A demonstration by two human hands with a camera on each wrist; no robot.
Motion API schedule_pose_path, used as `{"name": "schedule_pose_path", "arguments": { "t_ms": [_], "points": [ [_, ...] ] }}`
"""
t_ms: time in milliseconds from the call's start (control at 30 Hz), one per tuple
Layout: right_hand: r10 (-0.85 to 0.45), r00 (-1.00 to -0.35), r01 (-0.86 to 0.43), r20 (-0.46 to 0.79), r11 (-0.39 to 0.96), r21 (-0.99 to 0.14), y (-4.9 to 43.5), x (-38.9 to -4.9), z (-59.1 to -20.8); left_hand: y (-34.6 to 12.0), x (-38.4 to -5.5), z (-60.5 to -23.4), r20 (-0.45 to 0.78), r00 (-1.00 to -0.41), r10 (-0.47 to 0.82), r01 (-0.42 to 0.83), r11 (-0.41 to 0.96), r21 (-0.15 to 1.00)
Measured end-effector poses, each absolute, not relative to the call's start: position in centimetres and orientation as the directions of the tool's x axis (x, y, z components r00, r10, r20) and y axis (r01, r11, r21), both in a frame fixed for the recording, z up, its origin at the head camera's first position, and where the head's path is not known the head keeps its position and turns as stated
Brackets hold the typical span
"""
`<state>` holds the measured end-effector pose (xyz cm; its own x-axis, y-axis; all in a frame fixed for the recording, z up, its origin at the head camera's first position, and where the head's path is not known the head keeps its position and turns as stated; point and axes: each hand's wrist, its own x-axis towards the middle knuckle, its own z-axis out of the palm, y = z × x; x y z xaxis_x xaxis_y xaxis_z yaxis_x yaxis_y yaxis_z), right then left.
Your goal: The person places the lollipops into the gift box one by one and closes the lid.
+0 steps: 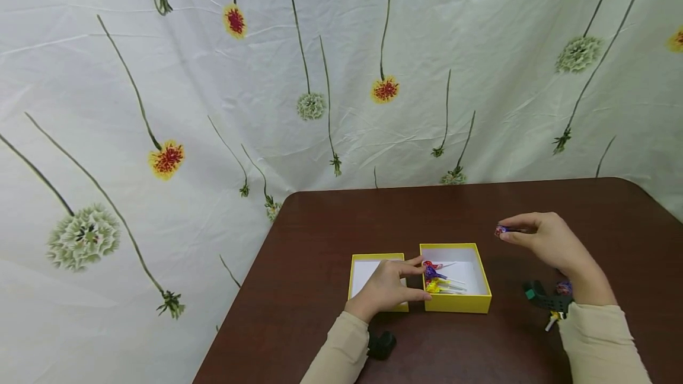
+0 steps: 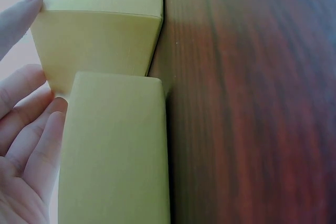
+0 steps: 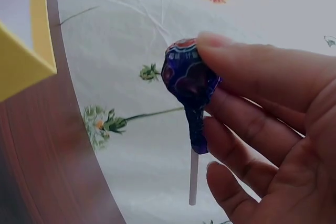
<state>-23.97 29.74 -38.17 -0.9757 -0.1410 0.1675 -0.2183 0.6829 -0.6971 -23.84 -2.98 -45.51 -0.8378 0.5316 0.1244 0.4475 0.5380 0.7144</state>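
Your right hand (image 1: 552,245) pinches a lollipop (image 3: 190,77) above the table (image 1: 448,348), short of its far right corner; your left hand (image 1: 389,284), fingers loosely spread, touches the yellow box (image 1: 459,304). Floral cloth (image 1: 256,88) hangs beyond.

Lollipop (image 3: 189,77) I hold: glossy, crinkled wrapper (image 3: 196,124); smooth, matt stick (image 3: 193,182). Yellow boxes (image 1: 458,304): smooth, matt, card-like. My sleeves (image 1: 341,339): matt cloth. Table (image 1: 453,348): smooth, wood-grained. Backdrop (image 1: 240,93): creased cloth.
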Motion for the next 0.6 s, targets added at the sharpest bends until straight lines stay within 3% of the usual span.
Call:
{"name": "schedule_pose_path", "arguments": {
  "t_ms": [600],
  "points": [
    [-0.181, -0.968, -0.250, 0.175, 0.628, -0.737, 27.0, -24.3, -37.8, -2.8, -24.0, -45.6, 0.134, -0.838, 0.529, 0.455, 0.541, 0.708]
  ]
}}
